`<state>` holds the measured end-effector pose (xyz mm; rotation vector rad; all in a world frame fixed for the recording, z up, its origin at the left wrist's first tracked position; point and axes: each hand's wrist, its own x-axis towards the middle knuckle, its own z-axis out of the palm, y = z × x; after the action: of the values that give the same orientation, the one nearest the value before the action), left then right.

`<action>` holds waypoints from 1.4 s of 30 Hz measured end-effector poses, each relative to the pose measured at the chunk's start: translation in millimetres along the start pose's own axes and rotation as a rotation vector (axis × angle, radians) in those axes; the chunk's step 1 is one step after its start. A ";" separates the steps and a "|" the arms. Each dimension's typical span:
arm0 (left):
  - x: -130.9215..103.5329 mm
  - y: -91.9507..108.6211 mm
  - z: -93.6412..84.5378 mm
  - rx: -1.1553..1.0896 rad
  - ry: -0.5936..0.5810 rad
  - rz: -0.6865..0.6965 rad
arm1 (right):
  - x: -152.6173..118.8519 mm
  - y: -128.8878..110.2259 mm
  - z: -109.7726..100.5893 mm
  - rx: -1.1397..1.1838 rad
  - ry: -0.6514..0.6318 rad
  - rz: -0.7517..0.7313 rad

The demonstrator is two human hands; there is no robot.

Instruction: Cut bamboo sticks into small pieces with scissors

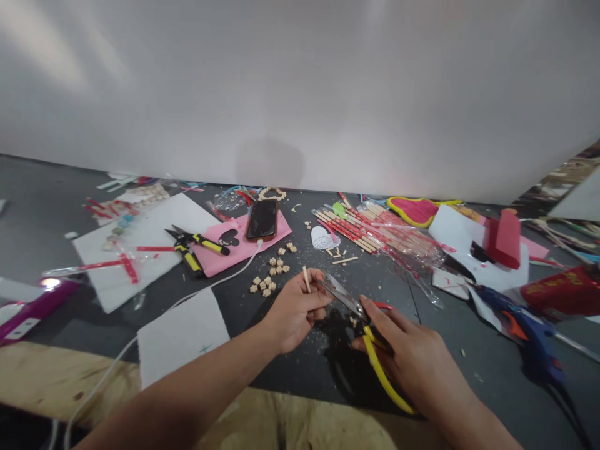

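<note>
While the right hand (412, 340) grips a yellow-handled cutter (385, 380), the left hand (291, 312) pinches a pale stick (306, 279) near the blades (344, 295); firm hold, skin clear of edges, advised. Beyond the left: wooden pieces (266, 292); beyond the right: striped sticks (351, 234).

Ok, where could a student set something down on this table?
Mostly bare, with some crumbs: between the right hand and blue glue gun. Another patch lies far left, beyond the purple tool. Crowded: the wall side, around the striped sticks.
</note>
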<state>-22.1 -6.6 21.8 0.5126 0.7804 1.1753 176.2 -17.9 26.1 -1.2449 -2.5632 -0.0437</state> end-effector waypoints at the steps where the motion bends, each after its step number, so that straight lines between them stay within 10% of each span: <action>1: -0.4 0.6 0.4 0.000 -0.007 -0.008 | -0.9 -0.6 -0.2 0.010 0.003 0.008; 10: -1.2 -0.3 -0.1 0.104 -0.023 0.045 | 9.5 19.1 -7.9 0.184 0.080 0.283; 19: -0.8 -5.4 -1.1 0.708 -0.011 0.185 | 5.4 26.9 -1.6 0.406 0.098 0.478; 26: -1.3 -8.1 -1.1 0.927 -0.003 0.210 | 8.2 25.9 -2.8 0.415 0.033 0.442; 38: 1.5 -3.9 -3.4 0.649 0.010 0.190 | 8.5 38.5 3.4 0.206 0.124 0.356; 42: 0.4 -2.4 -7.2 0.960 -0.049 0.335 | 7.1 40.0 4.2 0.276 0.113 0.423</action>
<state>-26.1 -7.3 15.3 1.5026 1.2351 1.0245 202.0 13.2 20.2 -1.5862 -2.0765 0.3074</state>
